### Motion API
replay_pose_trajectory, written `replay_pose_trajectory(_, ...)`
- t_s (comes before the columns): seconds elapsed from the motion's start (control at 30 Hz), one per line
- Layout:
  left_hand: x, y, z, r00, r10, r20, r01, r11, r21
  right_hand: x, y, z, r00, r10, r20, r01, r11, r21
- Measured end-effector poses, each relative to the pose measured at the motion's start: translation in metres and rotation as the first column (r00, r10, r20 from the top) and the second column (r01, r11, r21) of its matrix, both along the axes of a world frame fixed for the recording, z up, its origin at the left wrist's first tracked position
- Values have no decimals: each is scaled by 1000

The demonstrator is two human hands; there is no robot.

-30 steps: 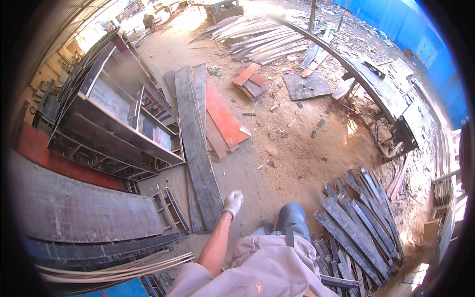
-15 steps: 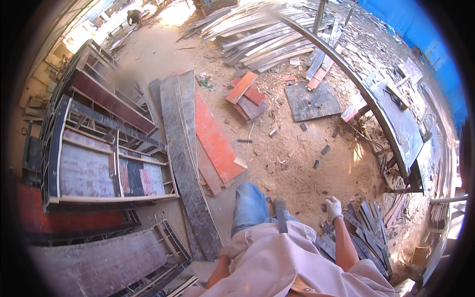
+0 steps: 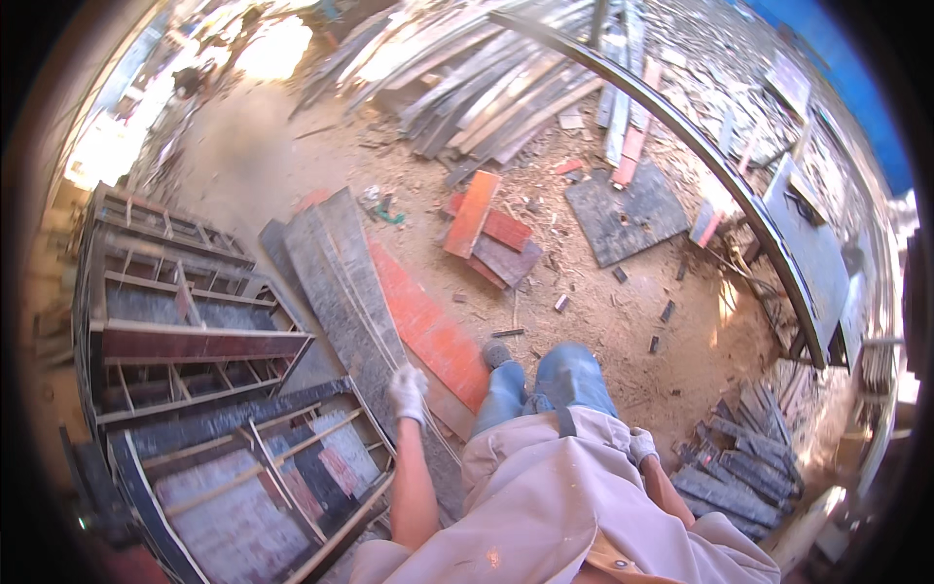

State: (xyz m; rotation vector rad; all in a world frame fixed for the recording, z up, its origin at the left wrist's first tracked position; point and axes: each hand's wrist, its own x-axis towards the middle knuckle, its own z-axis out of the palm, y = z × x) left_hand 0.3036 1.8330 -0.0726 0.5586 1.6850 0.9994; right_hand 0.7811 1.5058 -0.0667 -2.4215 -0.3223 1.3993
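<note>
Sawdusty brown ground: white-gloved left hand, fingers curled, over long grey boards; white-gloved right hand (fingers unclear) low.

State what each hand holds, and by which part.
Nothing appears held: the left hand, seen against the boards, and the right hand both look empty.

Long grey boards, flat, overlapping, dark strips, heaped at right
</note>
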Motion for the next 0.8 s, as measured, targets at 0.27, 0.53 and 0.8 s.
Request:
replay_pose_trajectory(0.27, 56, 209, 80, 986, -161, 28, 160, 986, 49, 0, 157, -18, 945, -270, -185, 269, 963, -30)
replay_pose_trajectory(0.53, 87, 257, 49, 986, -164, 40, 167, 982, -90, 34, 248, -34, 904, -297, -306, 331, 941, 65)
replay_pose_trajectory(0.8, 118, 338, -1, 960, -271, 72, 280, 942, -187, 15, 134, -30, 860, -473, -191, 467, 881, -80)
